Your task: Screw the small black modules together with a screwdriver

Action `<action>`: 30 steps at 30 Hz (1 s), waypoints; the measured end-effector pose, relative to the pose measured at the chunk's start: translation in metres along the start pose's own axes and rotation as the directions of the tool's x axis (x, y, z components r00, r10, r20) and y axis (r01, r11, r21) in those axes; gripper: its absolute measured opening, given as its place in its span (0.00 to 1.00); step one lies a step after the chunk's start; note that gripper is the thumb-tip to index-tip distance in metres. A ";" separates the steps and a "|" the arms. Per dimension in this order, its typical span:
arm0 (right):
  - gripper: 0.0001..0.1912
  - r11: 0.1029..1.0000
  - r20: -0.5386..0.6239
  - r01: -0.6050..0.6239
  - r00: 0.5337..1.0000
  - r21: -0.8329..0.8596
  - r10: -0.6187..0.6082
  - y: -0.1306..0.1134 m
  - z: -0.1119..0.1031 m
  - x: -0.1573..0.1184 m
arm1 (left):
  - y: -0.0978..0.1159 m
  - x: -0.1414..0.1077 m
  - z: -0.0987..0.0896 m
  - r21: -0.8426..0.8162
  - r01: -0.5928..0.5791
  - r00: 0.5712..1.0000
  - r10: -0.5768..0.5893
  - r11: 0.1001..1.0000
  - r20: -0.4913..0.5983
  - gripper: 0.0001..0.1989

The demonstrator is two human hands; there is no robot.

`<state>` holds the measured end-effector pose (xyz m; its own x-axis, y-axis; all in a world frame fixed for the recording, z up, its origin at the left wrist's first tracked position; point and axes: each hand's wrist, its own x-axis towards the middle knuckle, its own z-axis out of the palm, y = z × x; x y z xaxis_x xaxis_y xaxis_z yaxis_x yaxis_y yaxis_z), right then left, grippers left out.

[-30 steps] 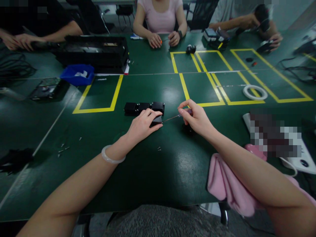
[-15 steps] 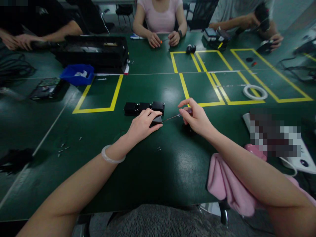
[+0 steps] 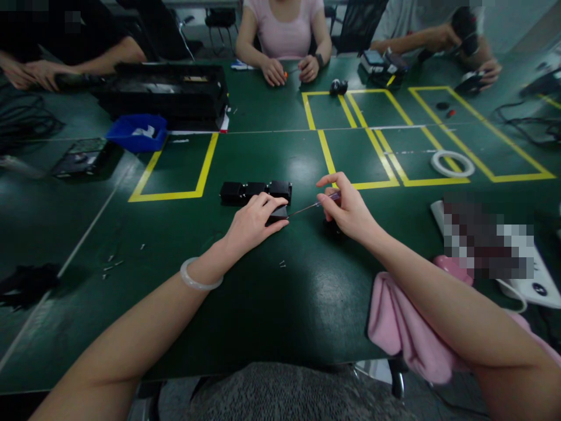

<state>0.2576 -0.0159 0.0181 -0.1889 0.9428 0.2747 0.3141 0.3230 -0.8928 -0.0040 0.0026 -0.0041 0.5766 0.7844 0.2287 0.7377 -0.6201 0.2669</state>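
Observation:
Thumb and fingers of my left hand [image 3: 255,221] close round a small black block [image 3: 277,214] on the green table. My right hand [image 3: 350,210] grips a screwdriver [image 3: 311,206], its thin shaft slanting left and its tip at the block's right end. Just behind my left hand stands a row of black blocks [image 3: 255,192] with small shiny screws at their edges. A dark object [image 3: 332,227] lies partly hidden beneath my right hand. Two small screws [image 3: 283,264] rest on the table nearer me.
Several loose screws [image 3: 113,266] lie to the left. A blue bin [image 3: 139,133] stands before a long black housing [image 3: 162,93]. On the right are a tape roll [image 3: 453,164], a pink cloth [image 3: 405,327] and a white power strip [image 3: 541,280]. Three people sit across the table.
My right hand and the screwdriver handle have shifted very slightly. My left hand and the block it holds stay in place.

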 end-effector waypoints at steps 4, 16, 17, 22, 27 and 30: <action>0.07 0.999 0.019 -0.039 0.999 -0.017 0.039 0.001 -0.001 0.000 | 0.000 0.000 -0.001 -0.013 -0.002 1.000 0.002 1.000 -0.003 0.21; 0.06 0.997 0.013 -0.065 0.998 -0.029 0.065 0.000 -0.001 0.000 | 0.000 0.001 0.001 0.006 -0.003 1.000 0.003 1.000 0.002 0.21; 0.05 0.997 0.021 -0.073 0.997 -0.031 0.074 0.000 -0.002 0.000 | 0.000 0.001 0.001 0.007 -0.003 1.000 0.003 1.000 0.003 0.21; 0.07 0.999 0.015 -0.043 0.999 -0.013 0.043 -0.001 -0.001 0.000 | 0.000 0.001 0.000 -0.003 0.003 1.000 -0.003 1.000 0.004 0.20; 0.07 0.998 0.019 -0.063 0.998 -0.005 0.063 0.000 -0.001 0.000 | -0.001 0.000 0.000 -0.016 -0.004 1.000 0.004 1.000 -0.008 0.20; 0.06 0.998 0.037 -0.058 0.998 -0.006 0.058 -0.001 -0.001 0.000 | 0.000 0.000 0.000 -0.010 -0.006 1.000 0.006 1.000 0.000 0.21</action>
<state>0.2581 -0.0160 0.0196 -0.2045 0.9563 0.2089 0.3300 0.2683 -0.9051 -0.0043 0.0030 -0.0038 0.5806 0.7809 0.2306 0.7309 -0.6246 0.2751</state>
